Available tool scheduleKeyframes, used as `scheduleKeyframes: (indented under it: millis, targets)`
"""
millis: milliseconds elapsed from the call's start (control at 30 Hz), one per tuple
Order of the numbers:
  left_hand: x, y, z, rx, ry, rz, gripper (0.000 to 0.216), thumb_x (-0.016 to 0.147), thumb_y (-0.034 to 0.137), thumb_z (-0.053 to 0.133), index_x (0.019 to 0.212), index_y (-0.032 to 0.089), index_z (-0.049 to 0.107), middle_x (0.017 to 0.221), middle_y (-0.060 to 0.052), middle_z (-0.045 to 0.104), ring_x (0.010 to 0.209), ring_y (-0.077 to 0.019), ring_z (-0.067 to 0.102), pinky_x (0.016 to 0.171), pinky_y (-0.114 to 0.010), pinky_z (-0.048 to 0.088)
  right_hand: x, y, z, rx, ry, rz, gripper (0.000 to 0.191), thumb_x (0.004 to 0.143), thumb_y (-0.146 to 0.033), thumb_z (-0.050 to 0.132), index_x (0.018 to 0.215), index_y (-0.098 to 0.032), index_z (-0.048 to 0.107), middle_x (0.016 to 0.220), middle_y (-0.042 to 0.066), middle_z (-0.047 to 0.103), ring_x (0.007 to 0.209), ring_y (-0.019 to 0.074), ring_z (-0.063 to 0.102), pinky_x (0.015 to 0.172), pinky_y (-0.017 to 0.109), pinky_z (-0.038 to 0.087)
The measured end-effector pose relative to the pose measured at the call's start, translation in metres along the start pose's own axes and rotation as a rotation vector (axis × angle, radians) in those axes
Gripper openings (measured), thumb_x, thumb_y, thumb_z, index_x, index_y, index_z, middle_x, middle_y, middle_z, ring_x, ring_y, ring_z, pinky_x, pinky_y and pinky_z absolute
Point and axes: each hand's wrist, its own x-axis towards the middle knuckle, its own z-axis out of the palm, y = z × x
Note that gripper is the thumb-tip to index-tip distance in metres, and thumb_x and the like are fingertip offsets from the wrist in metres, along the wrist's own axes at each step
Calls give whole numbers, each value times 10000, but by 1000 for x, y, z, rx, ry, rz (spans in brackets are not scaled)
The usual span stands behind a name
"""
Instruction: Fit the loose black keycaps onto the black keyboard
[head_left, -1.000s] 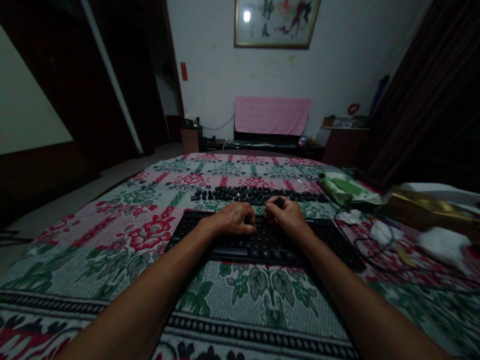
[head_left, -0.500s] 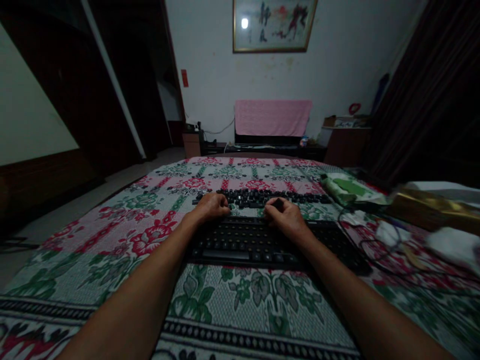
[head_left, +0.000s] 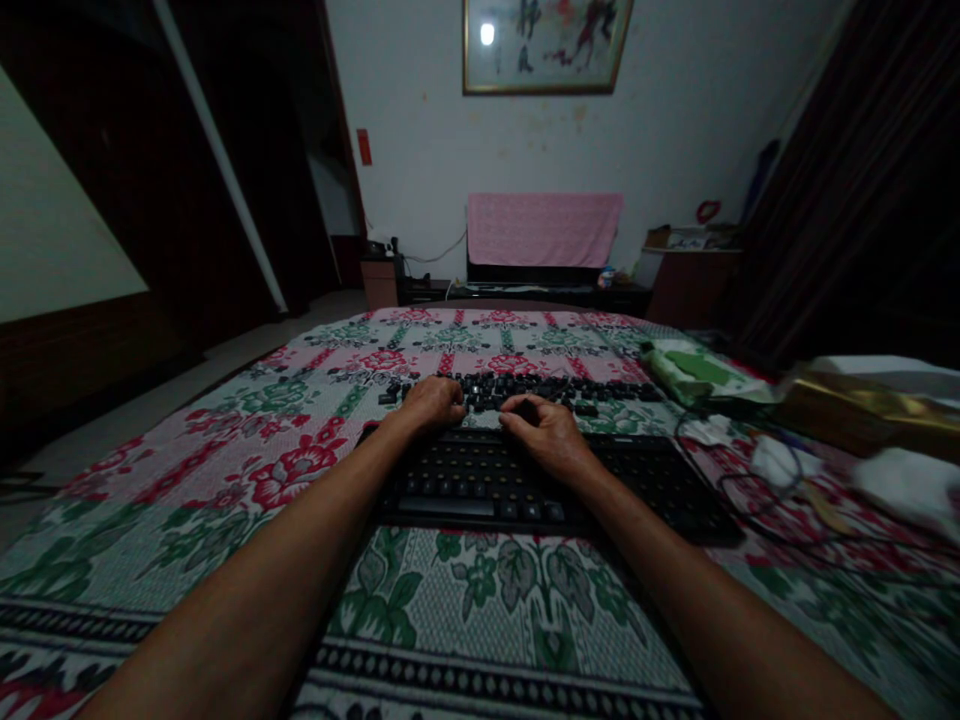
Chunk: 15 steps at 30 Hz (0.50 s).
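A black keyboard (head_left: 450,508) lies before me on the flowered tablecloth. Its bottom row carries a long space bar and several keys, while many other positions show bare key posts. Loose black keycaps (head_left: 495,384) are spread in a band just behind it. My left hand (head_left: 433,402) is at the left part of that band, fingers curled down and closed; whatever is in them is hidden. Over the keyboard's back edge, my right hand (head_left: 553,436) pinches a dark keycap (head_left: 529,410) between thumb and fingers.
At the right lie a green-and-white packet (head_left: 694,372), a golden box (head_left: 847,415), crumpled white tissue (head_left: 784,465) and a black cable (head_left: 731,495). Farther back, a pink cloth (head_left: 544,230) hangs over a dark screen-like object against the wall.
My right hand has moved left with the keycap, closer to my left hand. My left hand has shifted slightly right and up. The camera view has tilted slightly down.
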Motion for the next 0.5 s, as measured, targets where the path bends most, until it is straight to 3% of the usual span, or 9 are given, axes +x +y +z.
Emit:
scheduleKeyframes:
  millis: [500]
  targets:
    - [-4, 3, -1, 15, 37, -7, 345, 729, 367, 535, 1038, 289, 667, 984, -31, 694, 928, -202, 610, 764, -257, 449, -1, 0, 0, 27, -11, 14, 201, 711, -351, 576, 789, -171, 618, 744, 14, 616, 709, 149, 562, 698, 274, 432]
